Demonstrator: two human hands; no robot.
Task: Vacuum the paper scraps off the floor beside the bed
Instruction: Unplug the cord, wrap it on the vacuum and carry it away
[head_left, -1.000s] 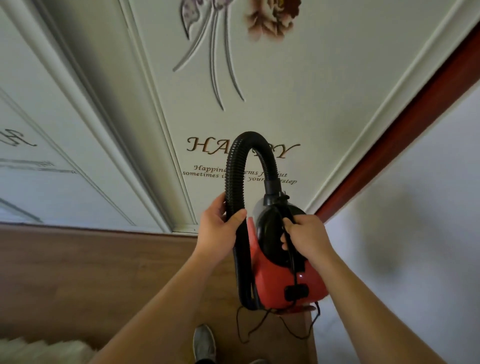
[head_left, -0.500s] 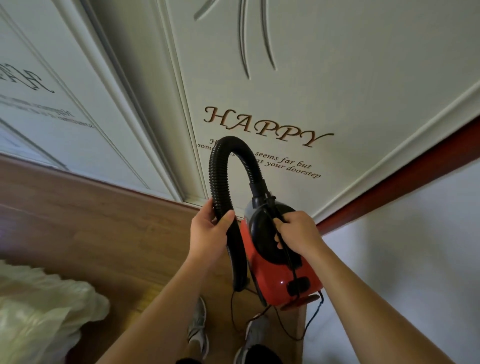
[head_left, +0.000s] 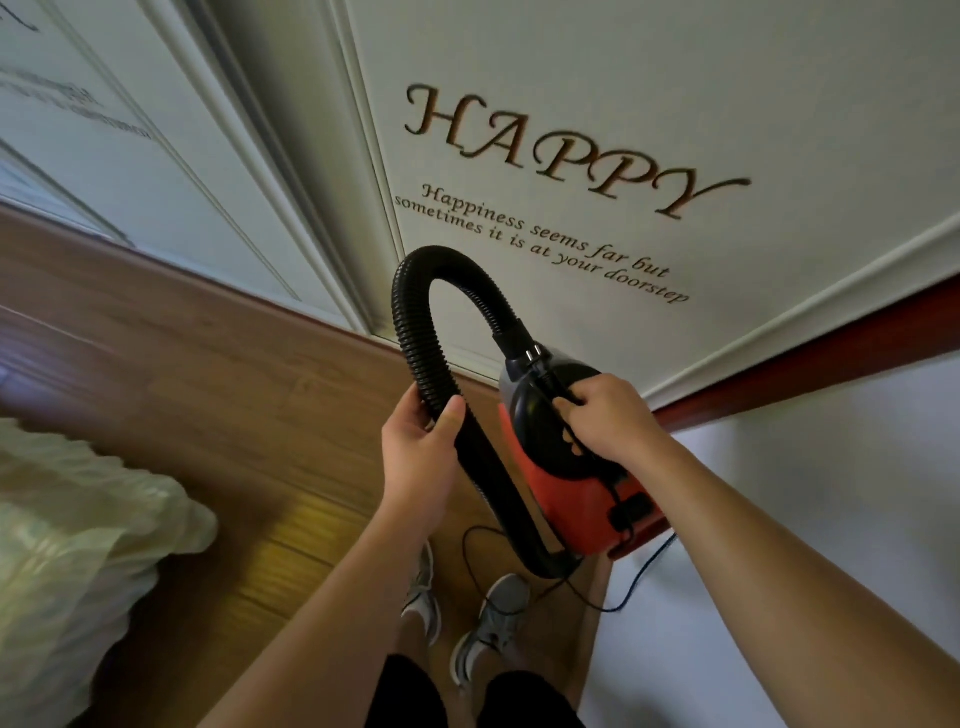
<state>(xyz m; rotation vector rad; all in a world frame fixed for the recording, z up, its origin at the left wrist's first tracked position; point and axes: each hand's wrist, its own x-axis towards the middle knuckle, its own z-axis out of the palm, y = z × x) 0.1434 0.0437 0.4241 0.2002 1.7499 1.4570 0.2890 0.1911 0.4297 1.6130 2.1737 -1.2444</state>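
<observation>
I hold a small red and black hand vacuum in the air above the wooden floor. My right hand grips its black top handle. My left hand is wrapped around the black ribbed hose, which arches up from the vacuum's front and runs down past my palm. A thin black cord dangles from the vacuum toward my feet. The bed's pale ruffled cover lies at the left. No paper scraps show in this view.
White sliding wardrobe doors with a "HAPPY" decal stand straight ahead. A white wall with dark red trim closes the right side. My grey shoes stand on the narrow floor strip between bed and wall.
My view has tilted downward and leftward: the bed cover and my shoes have come into sight. Both hands keep their grips on hose and handle.
</observation>
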